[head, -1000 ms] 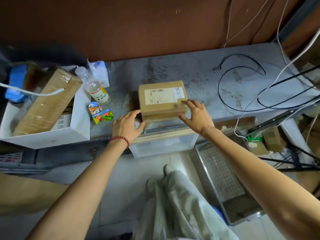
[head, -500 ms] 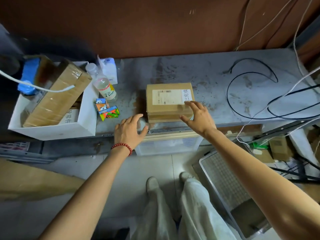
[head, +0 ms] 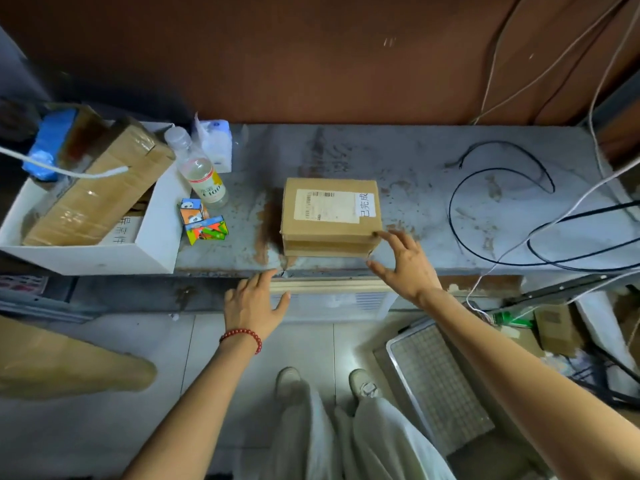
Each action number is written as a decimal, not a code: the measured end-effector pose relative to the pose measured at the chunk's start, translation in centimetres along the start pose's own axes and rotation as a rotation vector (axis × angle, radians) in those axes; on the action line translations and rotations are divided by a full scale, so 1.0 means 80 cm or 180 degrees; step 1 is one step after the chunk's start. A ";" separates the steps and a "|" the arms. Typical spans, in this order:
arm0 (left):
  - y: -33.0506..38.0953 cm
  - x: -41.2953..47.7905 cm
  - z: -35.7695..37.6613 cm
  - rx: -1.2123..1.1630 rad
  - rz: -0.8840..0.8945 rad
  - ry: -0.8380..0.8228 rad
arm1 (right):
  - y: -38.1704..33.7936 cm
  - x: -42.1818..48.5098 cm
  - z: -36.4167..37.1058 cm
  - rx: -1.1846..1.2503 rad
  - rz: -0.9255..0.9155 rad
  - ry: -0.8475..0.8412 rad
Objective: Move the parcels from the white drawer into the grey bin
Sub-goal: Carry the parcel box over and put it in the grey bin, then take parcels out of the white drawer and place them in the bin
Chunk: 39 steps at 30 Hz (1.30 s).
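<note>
The parcel (head: 330, 216) has been released on the bench (head: 415, 161) — the left hand (head: 252, 306) is drawn back, grip loose and empty, the right hand (head: 408, 268) left wide with a fingertip at its corner — so the grey bin (head: 436, 382) is not yet reached.

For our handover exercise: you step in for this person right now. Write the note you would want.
Left hand: open, at the table's front edge, off the labelled parcel.
Right hand: open, index tip at that parcel's near right corner.
Parcel lies flat on the table; a taped box leans in the white drawer.
Grey bin on the floor, right: no parcel visible inside.
Left to do: both into the bin.
</note>
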<state>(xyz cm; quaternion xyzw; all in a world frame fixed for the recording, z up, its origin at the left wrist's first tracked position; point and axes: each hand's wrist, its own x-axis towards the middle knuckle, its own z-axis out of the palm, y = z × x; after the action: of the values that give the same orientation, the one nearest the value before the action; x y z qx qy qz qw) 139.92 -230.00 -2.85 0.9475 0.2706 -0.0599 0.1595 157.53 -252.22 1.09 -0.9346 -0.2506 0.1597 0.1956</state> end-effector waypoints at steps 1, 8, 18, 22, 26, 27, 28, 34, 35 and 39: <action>-0.003 -0.001 -0.002 0.0015 0.0062 0.0015 | 0.000 -0.005 0.001 -0.0008 0.0061 -0.0003; -0.034 0.000 -0.017 0.0232 0.0147 -0.0079 | -0.011 -0.054 0.025 0.0035 0.0288 -0.0017; -0.018 -0.032 0.034 0.0291 -0.0036 -0.0299 | 0.043 -0.071 0.049 0.0001 0.0416 -0.0794; -0.022 -0.043 0.071 0.0355 -0.0273 -0.0591 | 0.065 -0.063 0.072 0.0078 0.0370 -0.1170; -0.036 -0.037 0.114 0.0390 -0.0341 -0.0811 | 0.093 -0.053 0.110 0.0213 0.0584 -0.1487; -0.041 -0.033 0.130 0.0420 -0.0320 -0.0825 | 0.100 -0.048 0.126 0.0243 0.0628 -0.1562; -0.047 -0.026 0.147 0.0435 -0.0301 -0.0839 | 0.108 -0.044 0.145 0.0264 0.0653 -0.1622; -0.096 0.014 0.286 0.0469 -0.0277 -0.0836 | 0.158 -0.010 0.294 0.0094 0.0586 -0.1740; -0.107 0.022 0.311 0.0483 -0.0283 -0.0805 | 0.168 -0.002 0.318 0.0041 0.0545 -0.1725; -0.152 0.049 0.409 0.0554 -0.0340 -0.0895 | 0.217 0.031 0.410 -0.0052 0.0514 -0.1687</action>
<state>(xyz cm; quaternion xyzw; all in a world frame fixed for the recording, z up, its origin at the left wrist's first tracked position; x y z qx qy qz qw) 135.92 -229.27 -37.72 0.9243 0.2893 -0.2235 0.1097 153.60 -255.41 -35.76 -0.8786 -0.2191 0.4117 0.1024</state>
